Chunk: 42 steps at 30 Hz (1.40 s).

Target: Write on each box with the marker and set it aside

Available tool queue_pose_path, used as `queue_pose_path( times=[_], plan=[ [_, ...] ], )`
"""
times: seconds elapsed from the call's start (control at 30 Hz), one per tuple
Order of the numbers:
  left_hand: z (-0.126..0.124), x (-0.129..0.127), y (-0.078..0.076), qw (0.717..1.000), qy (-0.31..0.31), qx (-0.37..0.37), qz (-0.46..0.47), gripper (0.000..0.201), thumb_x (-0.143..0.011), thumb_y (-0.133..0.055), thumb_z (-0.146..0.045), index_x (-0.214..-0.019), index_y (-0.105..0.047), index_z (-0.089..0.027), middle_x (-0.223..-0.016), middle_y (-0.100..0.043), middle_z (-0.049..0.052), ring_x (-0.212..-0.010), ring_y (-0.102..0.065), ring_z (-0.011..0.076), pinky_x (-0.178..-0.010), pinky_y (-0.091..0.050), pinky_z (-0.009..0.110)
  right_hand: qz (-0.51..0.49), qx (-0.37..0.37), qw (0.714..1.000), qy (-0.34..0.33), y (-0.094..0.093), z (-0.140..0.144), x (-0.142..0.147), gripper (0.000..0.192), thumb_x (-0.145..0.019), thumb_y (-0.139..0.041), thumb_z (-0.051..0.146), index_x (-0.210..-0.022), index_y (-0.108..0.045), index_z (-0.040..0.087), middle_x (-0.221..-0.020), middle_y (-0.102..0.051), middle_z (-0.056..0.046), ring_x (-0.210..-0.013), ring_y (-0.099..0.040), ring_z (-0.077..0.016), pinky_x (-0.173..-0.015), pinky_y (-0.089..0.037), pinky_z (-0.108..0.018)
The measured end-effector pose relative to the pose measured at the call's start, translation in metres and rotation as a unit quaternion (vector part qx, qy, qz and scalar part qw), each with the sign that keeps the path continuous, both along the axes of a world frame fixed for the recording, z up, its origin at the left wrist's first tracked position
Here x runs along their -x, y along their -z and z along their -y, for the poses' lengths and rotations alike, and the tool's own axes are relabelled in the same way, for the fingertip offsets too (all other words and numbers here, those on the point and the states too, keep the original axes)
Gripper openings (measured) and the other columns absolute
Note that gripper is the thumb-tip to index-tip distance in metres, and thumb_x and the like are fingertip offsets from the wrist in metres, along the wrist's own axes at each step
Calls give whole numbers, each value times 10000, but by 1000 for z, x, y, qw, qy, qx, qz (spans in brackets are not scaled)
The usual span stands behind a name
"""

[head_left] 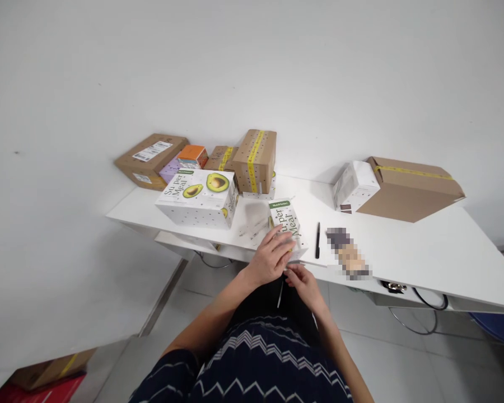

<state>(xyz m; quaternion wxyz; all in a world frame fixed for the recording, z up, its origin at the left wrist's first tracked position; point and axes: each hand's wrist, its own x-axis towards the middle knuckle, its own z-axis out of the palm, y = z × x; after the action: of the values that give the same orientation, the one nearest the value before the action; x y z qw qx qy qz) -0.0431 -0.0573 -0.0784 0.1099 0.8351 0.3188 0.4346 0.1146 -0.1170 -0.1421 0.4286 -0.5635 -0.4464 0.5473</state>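
Observation:
A small white "Super Meal" box (283, 211) with green lettering lies near the table's front edge. My left hand (271, 258) grips it from the left, fingers curved over its top. Just below the box's front end, my right hand (303, 281) is closed in a pinch. A thin white strip (281, 294) hangs beside those fingertips; its upper end is hidden, so whether it is held is unclear. To the right of the small box lies a black pen (318, 240). On the left sits a larger white avocado-printed "Super Meal" box (199, 198).
Brown cartons (255, 162), an orange box (193, 155) and a purple box (171, 168) stand along the wall. At right are a white box (357, 184) and a large brown carton (415, 190). A pixelated item (348, 252) lies on the white table (437, 252).

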Motion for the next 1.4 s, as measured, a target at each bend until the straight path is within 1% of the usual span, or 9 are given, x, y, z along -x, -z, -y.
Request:
queue_pose_path(
  times=[0.1, 0.2, 0.33, 0.5, 0.63, 0.83, 0.97, 1.2, 1.4],
  plan=[
    [2, 5, 4, 997, -33, 26, 69, 251, -902, -488, -285, -1089, -643, -219, -1196, -615, 109, -1234, -495, 268, -1018, -444, 520, 89, -67, 990, 85, -18, 0, -10, 385, -814, -558, 568, -910, -564, 194, -717, -614, -19, -608, -570, -174, -610, -504, -338],
    [4, 8, 16, 974, -87, 92, 186, 253, -927, -451, -299, -1067, -643, -212, -1123, -630, 102, -1117, -566, 229, -967, -473, 440, 219, -180, 943, 175, -40, 0, -10, 383, -882, -496, 497, -1101, -533, 185, -898, -611, -68, -756, -580, -188, -683, -507, -349],
    [2, 8, 36, 913, -147, 240, 296, 272, -945, -426, -353, -1023, -630, -191, -1043, -653, 83, -1020, -599, 196, -919, -477, 370, 390, -287, 866, 125, -65, -7, 5, 615, -841, -556, 526, -1338, -427, 188, -1246, -467, -186, -1112, -493, -299, -835, -493, -453],
    [0, 10, 56, 876, -174, 329, 307, 294, -916, -462, -404, -1010, -629, -181, -1049, -661, 82, -1012, -597, 196, -934, -458, 372, 495, -286, 816, 85, -70, -26, 23, 636, -839, -549, 530, -1350, -451, 164, -1204, -455, -216, -1118, -453, -352, -869, -453, -517],
    [0, 14, 63, 869, -181, 348, 301, 309, -911, -456, -421, -1028, -618, -186, -1039, -647, 76, -951, -596, 183, -867, -484, 344, 465, -270, 836, 112, -70, -34, 13, 585, -846, -534, 479, -1350, -460, 190, -1149, -495, -181, -1051, -486, -325, -873, -440, -531],
    [-2, 13, 68, 867, -167, 362, 298, 322, -904, -466, -447, -1068, -577, -192, -1082, -620, 83, -960, -597, 182, -842, -496, 339, 245, -116, 944, 187, -57, -38, -15, 652, -837, -510, 557, -1355, -457, 165, -1128, -574, -147, -816, -586, -210, -750, -515, -391],
    [-2, 10, 67, 870, -144, 366, 297, 303, -895, -491, -440, -1062, -554, -195, -1078, -621, 77, -925, -613, 173, -829, -508, 337, 109, -46, 975, 190, -36, -33, -14, 659, -838, -494, 589, -1338, -462, 160, -1065, -641, -114, -813, -632, -208, -724, -540, -358],
    [-2, 12, 61, 903, -157, 323, 234, 283, -885, -516, -373, -1108, -542, -200, -1137, -577, 102, -957, -592, 181, -733, -535, 307, 269, -75, 955, 98, -25, -16, -13, 569, -909, -362, 585, -1224, -592, 171, -1158, -616, -151, -1107, -545, -269, -933, -440, -422],
    [-3, 13, 56, 930, -166, 277, 178, 241, -894, -495, -313, -1103, -549, -206, -1116, -561, 95, -942, -587, 172, -673, -540, 276, 417, -99, 900, 79, -27, -31, -45, 542, -944, -282, 543, -896, -679, 177, -844, -594, -106, -780, -563, -225, -755, -445, -357]
  ],
)
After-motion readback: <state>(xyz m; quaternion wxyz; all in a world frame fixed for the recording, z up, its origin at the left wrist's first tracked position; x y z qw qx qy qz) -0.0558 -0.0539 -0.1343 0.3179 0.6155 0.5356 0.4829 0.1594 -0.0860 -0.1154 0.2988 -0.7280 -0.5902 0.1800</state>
